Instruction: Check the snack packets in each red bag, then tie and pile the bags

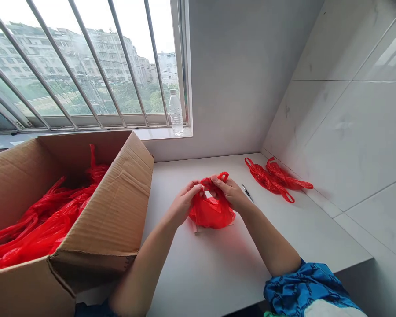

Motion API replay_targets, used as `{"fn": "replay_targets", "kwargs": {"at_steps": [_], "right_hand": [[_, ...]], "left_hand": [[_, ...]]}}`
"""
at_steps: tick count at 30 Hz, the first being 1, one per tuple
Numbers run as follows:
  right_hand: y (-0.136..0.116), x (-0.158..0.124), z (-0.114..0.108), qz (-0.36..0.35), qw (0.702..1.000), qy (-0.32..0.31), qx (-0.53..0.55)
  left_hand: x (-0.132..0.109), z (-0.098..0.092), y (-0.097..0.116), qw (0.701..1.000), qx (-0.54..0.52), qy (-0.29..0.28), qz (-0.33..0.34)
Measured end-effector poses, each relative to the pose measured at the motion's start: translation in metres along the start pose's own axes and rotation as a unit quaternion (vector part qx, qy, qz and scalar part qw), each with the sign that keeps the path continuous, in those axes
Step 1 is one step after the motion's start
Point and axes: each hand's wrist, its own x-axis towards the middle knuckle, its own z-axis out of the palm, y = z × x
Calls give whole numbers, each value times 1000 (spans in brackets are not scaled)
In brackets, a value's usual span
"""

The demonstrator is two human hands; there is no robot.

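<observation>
A red plastic bag [212, 213] hangs just over the white counter, with its handles gathered up at the top. My left hand [188, 194] pinches the bag's upper left edge between thumb and fingers. On the other side my right hand [228, 192] is closed on the right handle, whose loop sticks up above the fingers. Beneath the bag a small part of a pale, flat-edged object [198, 229] shows; the bag hides the rest of it. A dark pen [247, 193] lies on the counter to the right of my right hand.
At left stands an open cardboard box [119, 198] holding many red plastic bags [62, 211]. Several twisted red bags [277, 178] lie by the tiled wall at right. A clear bottle [176, 113] stands on the sill of the barred window. The white counter's [198, 273] front edge runs below my arms.
</observation>
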Motion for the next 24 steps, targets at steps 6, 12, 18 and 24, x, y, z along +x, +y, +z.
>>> {"fn": "replay_targets", "kwargs": {"at_steps": [6, 12, 18, 24], "right_hand": [[-2, -5, -7, -47, 988, -14, -148], [-3, -8, -4, -151, 954, 98, -238], [-1, -30, 0, -181, 948, 59, -257], [29, -76, -12, -181, 930, 165, -275]], "left_hand": [[-4, 8, 1, 998, 40, 27, 29], [-1, 5, -6, 981, 169, 29, 89], [-4, 1, -9, 972, 206, 41, 108], [-1, -1, -10, 999, 2, 30, 29]]}}
